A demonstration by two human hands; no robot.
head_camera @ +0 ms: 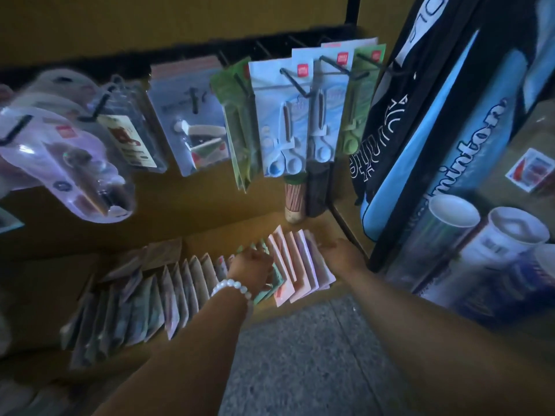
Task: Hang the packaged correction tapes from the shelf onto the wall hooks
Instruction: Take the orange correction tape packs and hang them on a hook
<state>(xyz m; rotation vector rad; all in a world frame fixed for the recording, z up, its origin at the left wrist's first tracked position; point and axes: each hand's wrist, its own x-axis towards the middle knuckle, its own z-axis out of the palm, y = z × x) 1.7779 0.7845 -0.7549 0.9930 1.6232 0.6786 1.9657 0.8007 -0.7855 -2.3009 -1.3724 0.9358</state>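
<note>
The person is wearing a white beaded bracelet [232,288] on the left wrist. Both forearms are showing bare, without sleeves.

We see the packaged correction tapes [295,262] as flat cards, pink, purple & green, standing on edge in a fanned row on the shelf [210,235], w/ more dim packs leaning to the left. Above, black wall hooks [295,81] jut from the board, most already carrying packs.
</note>
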